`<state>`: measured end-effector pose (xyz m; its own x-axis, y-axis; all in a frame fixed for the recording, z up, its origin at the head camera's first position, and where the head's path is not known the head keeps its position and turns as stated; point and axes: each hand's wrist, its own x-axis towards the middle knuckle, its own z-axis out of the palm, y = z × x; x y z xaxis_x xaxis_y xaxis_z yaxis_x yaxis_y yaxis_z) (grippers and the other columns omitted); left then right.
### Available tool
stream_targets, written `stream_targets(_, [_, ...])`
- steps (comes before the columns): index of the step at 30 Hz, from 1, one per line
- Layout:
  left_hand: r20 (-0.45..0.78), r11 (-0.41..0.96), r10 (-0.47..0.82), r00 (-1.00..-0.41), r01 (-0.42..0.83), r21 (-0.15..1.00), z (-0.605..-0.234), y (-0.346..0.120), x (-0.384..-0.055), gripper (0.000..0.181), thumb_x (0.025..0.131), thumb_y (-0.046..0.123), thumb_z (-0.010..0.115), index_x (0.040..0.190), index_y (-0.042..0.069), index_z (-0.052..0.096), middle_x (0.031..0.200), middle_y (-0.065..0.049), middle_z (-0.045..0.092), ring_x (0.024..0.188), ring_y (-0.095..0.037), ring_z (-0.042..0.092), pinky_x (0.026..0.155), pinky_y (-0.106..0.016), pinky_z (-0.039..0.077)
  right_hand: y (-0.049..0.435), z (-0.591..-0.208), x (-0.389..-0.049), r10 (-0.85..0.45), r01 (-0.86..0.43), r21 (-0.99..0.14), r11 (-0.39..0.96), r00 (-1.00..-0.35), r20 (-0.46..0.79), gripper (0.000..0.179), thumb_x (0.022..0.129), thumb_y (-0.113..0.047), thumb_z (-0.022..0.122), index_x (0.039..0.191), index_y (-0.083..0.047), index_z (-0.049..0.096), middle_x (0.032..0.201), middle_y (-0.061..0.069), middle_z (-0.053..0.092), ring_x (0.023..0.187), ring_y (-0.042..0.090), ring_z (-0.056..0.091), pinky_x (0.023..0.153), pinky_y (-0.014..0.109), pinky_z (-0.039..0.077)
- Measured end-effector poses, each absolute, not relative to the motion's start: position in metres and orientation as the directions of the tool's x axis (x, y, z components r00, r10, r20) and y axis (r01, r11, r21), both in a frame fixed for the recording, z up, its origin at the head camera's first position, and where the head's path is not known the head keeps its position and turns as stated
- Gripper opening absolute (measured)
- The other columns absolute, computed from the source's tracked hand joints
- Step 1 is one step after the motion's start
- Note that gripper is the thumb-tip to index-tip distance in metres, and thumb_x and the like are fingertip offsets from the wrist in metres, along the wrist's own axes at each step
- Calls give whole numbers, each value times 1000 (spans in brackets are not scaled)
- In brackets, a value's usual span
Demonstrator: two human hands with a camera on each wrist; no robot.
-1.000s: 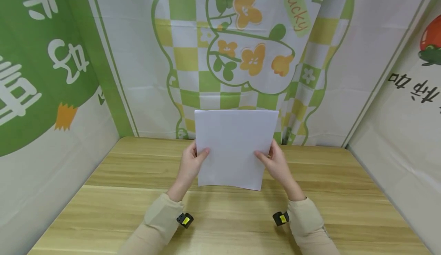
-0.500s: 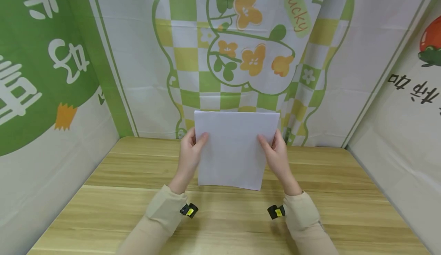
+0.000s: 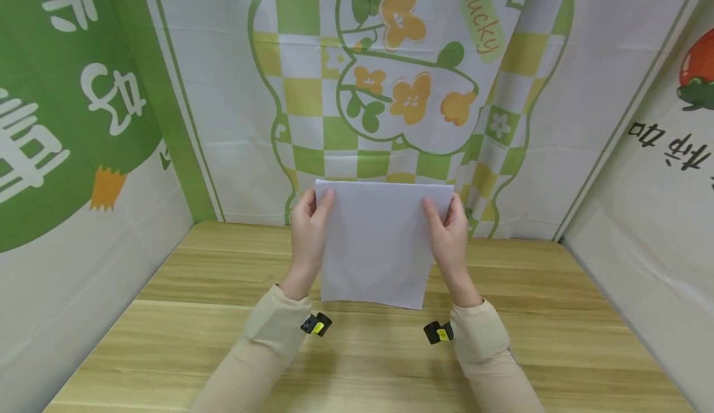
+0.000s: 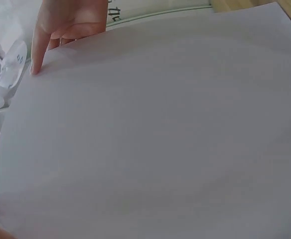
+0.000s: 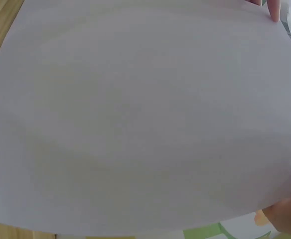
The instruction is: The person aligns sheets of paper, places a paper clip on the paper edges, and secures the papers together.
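Blank white paper (image 3: 379, 245) stands upright, tilted back, in the middle of the head view; its top edge looks slightly thick. My left hand (image 3: 308, 233) pinches its left side near the top corner, thumb on the near face and fingers behind. On the opposite side my right hand (image 3: 449, 242) grips it the same way, close to the top right corner. The paper's broad face fills both wrist views and bows slightly. The right thumb shows at the top of the left wrist view. Behind the sheet, most fingertips are hidden.
The wooden table (image 3: 513, 363) spreads beneath the arms. A green-and-yellow checked cloth (image 3: 304, 90) with flowers hangs behind it, and printed cloth walls stand left and right. Small black wrist cameras (image 3: 316, 324) sit at the inner side of each cuff.
Both hands have slid up along the paper's sides, from around mid-height to near the top corners. The paper has stayed nearly in place, its top edge slightly lower in view.
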<state>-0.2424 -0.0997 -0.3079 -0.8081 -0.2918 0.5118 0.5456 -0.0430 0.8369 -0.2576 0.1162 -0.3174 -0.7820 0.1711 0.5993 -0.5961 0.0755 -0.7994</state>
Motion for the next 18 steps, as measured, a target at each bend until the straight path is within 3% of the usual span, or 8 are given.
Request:
stream_targets(3, [506, -30, -321, -801, 543, 839, -296, -95, -236, 24, 96, 17, 55, 91, -6, 58, 80, -6, 52, 74, -10, 48, 69, -20, 40, 111, -305, -248, 198, -596, -796, 104, -772, 604, 22, 95, -17, 57, 106, 2, 51, 86, -2, 53, 77, 9, 53, 65, 20, 43])
stream_targets(9, [488, -39, -383, -784, 542, 839, -294, -91, -244, 32, 96, 22, 56, 69, 9, 44, 62, 2, 31, 59, -9, 31, 56, -21, 26, 103, -291, -241, 279, -596, -794, 122, -747, 603, 19, 93, -13, 59, 97, 4, 53, 76, -3, 51, 68, 6, 48, 59, 19, 39])
stream_targets(18, [478, -14, -469, -743, 547, 837, -293, -83, -245, 43, 93, 31, 60, 63, 12, 36, 58, 5, 25, 54, -8, 27, 52, -21, 22, 96, -280, -238, 343, -581, -806, 110, -739, 580, 20, 93, -17, 60, 90, 3, 56, 71, -4, 47, 64, 6, 43, 56, 19, 35])
